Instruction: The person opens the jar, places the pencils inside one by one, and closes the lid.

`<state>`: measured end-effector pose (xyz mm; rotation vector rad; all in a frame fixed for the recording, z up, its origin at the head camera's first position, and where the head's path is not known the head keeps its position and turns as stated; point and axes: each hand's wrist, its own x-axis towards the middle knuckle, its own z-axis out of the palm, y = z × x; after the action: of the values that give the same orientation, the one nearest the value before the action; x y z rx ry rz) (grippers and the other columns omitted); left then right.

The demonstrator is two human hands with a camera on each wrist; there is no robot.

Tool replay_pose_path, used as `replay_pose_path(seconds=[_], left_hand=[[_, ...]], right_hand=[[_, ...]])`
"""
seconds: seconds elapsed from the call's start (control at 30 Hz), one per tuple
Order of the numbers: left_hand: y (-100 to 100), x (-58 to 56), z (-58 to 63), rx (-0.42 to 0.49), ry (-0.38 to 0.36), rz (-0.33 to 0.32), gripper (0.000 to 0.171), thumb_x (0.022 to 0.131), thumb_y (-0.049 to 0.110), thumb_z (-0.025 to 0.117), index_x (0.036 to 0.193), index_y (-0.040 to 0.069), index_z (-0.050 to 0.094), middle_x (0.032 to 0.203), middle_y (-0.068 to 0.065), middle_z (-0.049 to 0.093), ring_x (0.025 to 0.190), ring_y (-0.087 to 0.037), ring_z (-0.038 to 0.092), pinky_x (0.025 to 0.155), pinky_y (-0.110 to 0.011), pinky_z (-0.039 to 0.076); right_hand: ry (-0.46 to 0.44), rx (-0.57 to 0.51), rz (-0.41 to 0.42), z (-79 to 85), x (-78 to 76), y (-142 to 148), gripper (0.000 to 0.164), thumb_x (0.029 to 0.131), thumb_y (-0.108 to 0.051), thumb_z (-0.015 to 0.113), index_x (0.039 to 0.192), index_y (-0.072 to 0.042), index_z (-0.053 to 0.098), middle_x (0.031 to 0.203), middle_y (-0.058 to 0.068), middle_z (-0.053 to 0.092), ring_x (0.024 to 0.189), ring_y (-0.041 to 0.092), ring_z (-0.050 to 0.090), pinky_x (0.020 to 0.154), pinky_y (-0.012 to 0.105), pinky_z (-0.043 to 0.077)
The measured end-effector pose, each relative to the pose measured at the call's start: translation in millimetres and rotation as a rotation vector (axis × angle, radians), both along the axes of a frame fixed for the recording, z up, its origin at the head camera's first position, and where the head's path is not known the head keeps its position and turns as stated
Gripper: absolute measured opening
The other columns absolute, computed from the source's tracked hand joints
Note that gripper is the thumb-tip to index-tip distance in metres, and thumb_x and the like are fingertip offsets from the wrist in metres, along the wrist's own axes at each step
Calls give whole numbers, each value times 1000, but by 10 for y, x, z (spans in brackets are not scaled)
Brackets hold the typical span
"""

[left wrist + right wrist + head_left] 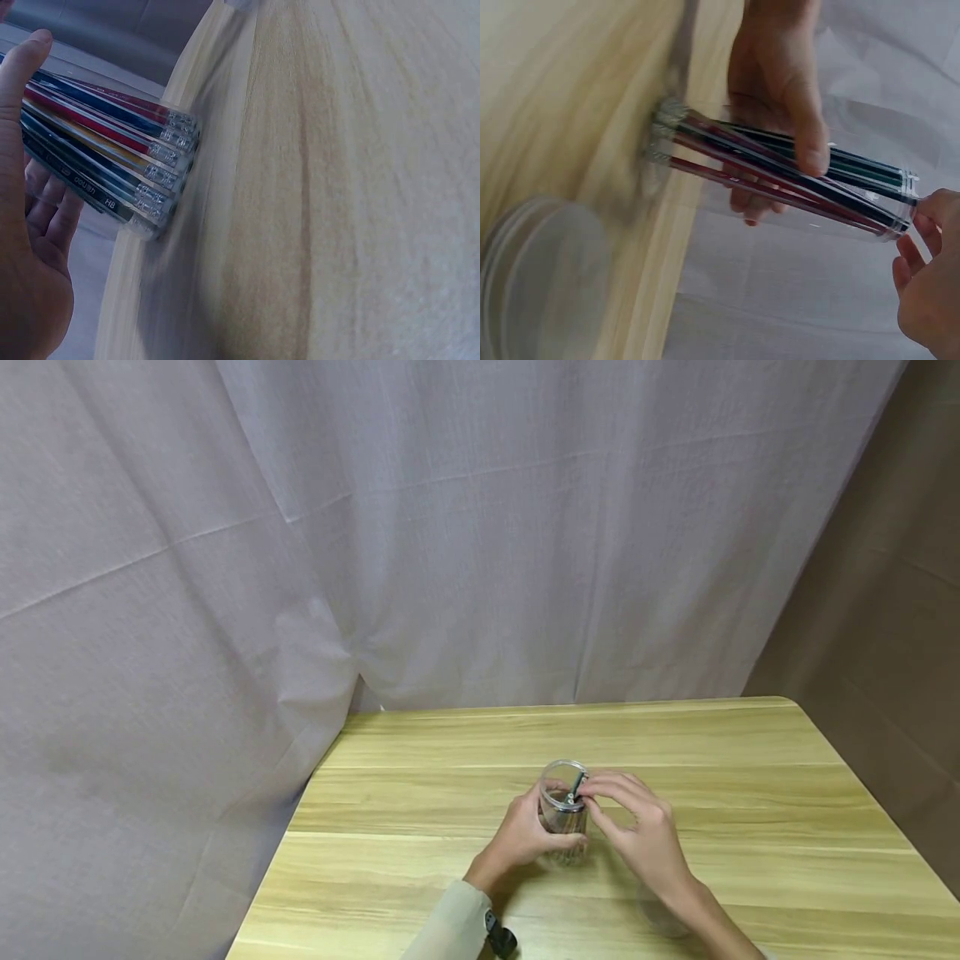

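Around a clear plastic jar [564, 850] curls my left hand [522, 828], its thumb across the front. Several pencils [780, 169], in dark green, red, dark blue and yellow, stand inside with their metal-banded ends at the jar's bottom, as the left wrist view shows. The jar tilts slightly above the wooden table [420, 793]. At its open mouth my right hand [637, 827] pinches the upper end of a dark pencil [578, 782] between thumb and fingers. Most of that pencil's length is among the others, so its lower end is hard to single out.
A round, clear lid [551, 281] lies on the table near my right forearm, faint in the head view. Grey curtain cloth [480, 552] hangs behind the table and along its left side. A brown panel [877, 635] stands at the right.
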<state>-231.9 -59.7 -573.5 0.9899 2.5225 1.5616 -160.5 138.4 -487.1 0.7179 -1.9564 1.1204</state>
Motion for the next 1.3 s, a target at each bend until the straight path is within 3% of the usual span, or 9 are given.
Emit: replay_pose_path(seconds=[0.1,0.2,0.33,0.8,0.93,1.03,1.13,1.2,1.3], left_hand=[[0,4,2,-8,4,8,78,82,38,94,144,13,54,130,7,69,116,-6,65,99,-29,54],[-1,11,6,-17,0,15,77,82,38,94,144,12,54,131,6,68,117,-6,65,100,-30,54],[-1,22,8,-25,-3,11,76,83,37,93,144,12,55,133,5,68,117,-7,65,101,-30,53],[-3,61,21,37,-60,9,75,79,34,97,141,22,56,132,4,70,112,-8,68,98,-30,55],[2,64,22,36,-72,17,79,77,33,97,142,16,57,132,3,70,111,-8,68,98,-30,55],[12,64,23,29,-77,16,81,77,34,98,144,13,56,131,3,70,111,-8,68,98,-30,55],[15,63,17,34,-89,13,79,77,34,98,143,18,56,127,6,71,110,-7,68,99,-30,55],[15,59,10,42,-99,12,77,77,34,98,141,24,57,125,8,71,110,-7,68,99,-30,55],[15,56,0,48,-109,11,76,77,34,98,140,28,57,123,10,71,110,-7,68,98,-30,55]], right_hand=[[65,21,-18,-68,0,-13,28,81,6,79,105,-8,81,109,10,78,107,30,70,110,24,46],[120,42,-32,-131,2,-28,15,93,-13,73,104,-6,82,112,12,78,109,34,68,114,26,43],[164,55,-46,-193,14,-47,34,108,-31,62,103,-3,82,112,14,77,114,32,66,114,26,42],[215,32,-43,-298,139,20,36,109,-30,61,110,2,79,117,21,75,116,30,67,114,27,45],[198,27,-57,-348,187,124,33,107,-26,63,109,3,78,116,21,75,117,27,67,112,26,46],[153,38,-82,-397,244,255,37,108,-31,63,111,3,78,117,20,75,119,21,66,110,22,46],[41,70,-104,-453,325,434,38,106,-34,66,117,1,77,120,17,74,122,13,63,109,18,45],[-60,105,-132,-498,398,556,31,100,-24,77,123,-3,76,124,15,73,124,5,60,108,14,43],[-197,165,-187,-587,522,697,51,81,-6,90,129,-10,74,127,11,72,125,2,58,109,8,35]])
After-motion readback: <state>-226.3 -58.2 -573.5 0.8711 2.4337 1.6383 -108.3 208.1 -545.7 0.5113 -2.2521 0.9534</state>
